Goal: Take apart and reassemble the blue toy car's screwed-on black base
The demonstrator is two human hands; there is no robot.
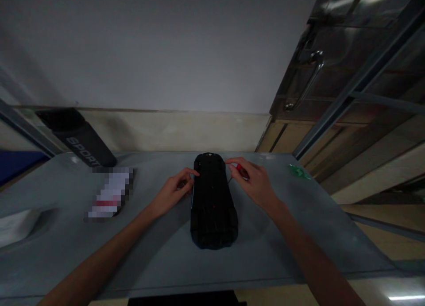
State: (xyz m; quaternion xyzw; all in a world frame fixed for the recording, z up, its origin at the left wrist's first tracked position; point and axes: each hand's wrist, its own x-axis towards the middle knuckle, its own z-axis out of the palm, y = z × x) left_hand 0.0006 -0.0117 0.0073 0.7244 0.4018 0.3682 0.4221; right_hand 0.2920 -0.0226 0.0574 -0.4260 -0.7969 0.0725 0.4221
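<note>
While our left hand (175,186), fingers slightly apart, touches the long black car-shaped body (212,199) mid-frame, our right hand (254,180), centre-right, pinches a red-handled tool (239,167).

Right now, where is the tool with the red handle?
In the head view, the tool is right of centre, held in the right hand, just beside the far half of the toy car on the table.

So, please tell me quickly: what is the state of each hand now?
Left hand: partly open, touching the black toy car.
Right hand: closed on a red-handled tool.
</note>
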